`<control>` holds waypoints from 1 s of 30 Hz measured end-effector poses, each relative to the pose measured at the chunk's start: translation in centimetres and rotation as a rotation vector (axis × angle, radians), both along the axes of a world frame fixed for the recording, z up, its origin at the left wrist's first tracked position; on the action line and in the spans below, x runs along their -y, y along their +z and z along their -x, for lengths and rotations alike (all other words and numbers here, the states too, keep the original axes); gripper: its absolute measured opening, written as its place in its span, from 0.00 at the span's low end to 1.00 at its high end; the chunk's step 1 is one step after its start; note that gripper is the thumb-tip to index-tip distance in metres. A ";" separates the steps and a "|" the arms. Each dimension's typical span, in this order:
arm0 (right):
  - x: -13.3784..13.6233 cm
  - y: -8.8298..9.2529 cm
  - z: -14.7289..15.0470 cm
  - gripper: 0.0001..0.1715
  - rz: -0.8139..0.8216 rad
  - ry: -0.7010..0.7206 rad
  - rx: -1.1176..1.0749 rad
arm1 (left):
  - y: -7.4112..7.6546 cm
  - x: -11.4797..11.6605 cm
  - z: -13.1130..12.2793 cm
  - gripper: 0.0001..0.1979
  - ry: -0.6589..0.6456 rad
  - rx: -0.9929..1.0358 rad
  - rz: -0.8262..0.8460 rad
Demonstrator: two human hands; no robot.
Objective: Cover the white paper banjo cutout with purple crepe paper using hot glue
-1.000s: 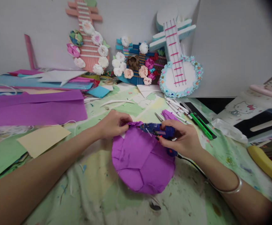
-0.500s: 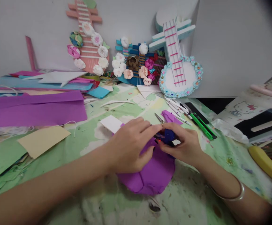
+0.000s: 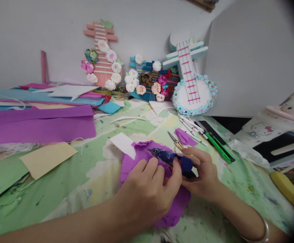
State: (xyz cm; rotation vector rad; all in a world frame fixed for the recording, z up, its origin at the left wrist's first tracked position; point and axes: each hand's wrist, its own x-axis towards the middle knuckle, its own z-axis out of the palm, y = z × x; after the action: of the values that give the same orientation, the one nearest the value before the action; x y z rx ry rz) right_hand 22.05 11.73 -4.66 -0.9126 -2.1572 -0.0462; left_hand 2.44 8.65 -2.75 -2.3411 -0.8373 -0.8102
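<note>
A dark blue glue gun (image 3: 164,156) points its tip to the left over a purple paper-covered piece (image 3: 126,170) lying on the table. My right hand (image 3: 204,173) is closed around the rear end of the gun. Against the gun's near side, my left hand (image 3: 147,190) has its fingers curled, one of them pressed on the body; what lies beneath its palm is hidden. A white card strip (image 3: 123,143) sticks out from the purple piece at the upper left. Just beyond the gun lie scissors (image 3: 176,141) and a purple scrap (image 3: 185,137).
Several flower-decorated lute-shaped crafts, one pink (image 3: 102,69) and one white (image 3: 193,91), lean on the wall. Purple sheets (image 3: 40,126) and a beige card (image 3: 49,157) lie left. A green utility knife (image 3: 219,146), white sticks (image 3: 187,125) and a yellow object (image 3: 287,189) are right.
The view has tilted up, so the scene sits lower. The glue gun has swung into fuller sight, tip leftward, and my left hand has moved down from its front to its near side.
</note>
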 end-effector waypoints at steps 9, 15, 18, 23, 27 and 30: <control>0.2 0.8 0.2 0.22 -0.053 -0.030 0.034 | -0.6 -0.1 0.2 0.21 -0.138 -0.031 0.234; -0.4 0.4 0.2 0.22 -0.033 -0.055 -0.006 | 1.6 -2.1 1.9 0.27 -0.057 -0.137 0.488; -0.6 0.5 0.4 0.22 -0.024 -0.066 -0.014 | 2.9 -3.4 2.9 0.30 -0.034 -0.232 0.587; -0.6 1.2 1.0 0.23 0.032 -0.079 0.020 | 4.2 -5.2 3.8 0.33 0.052 -0.358 0.603; -0.5 1.4 1.3 0.23 0.035 -0.089 0.043 | 4.5 -5.9 4.2 0.34 0.050 -0.385 0.624; -0.3 1.6 1.4 0.23 0.040 -0.091 0.033 | 4.7 -6.1 4.4 0.35 0.059 -0.386 0.619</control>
State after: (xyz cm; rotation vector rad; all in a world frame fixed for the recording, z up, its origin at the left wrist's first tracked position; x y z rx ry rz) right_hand 20.62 12.04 -3.10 -1.0388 -2.1527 -0.0637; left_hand -2.00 14.73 1.94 -2.8460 -1.0819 -0.0468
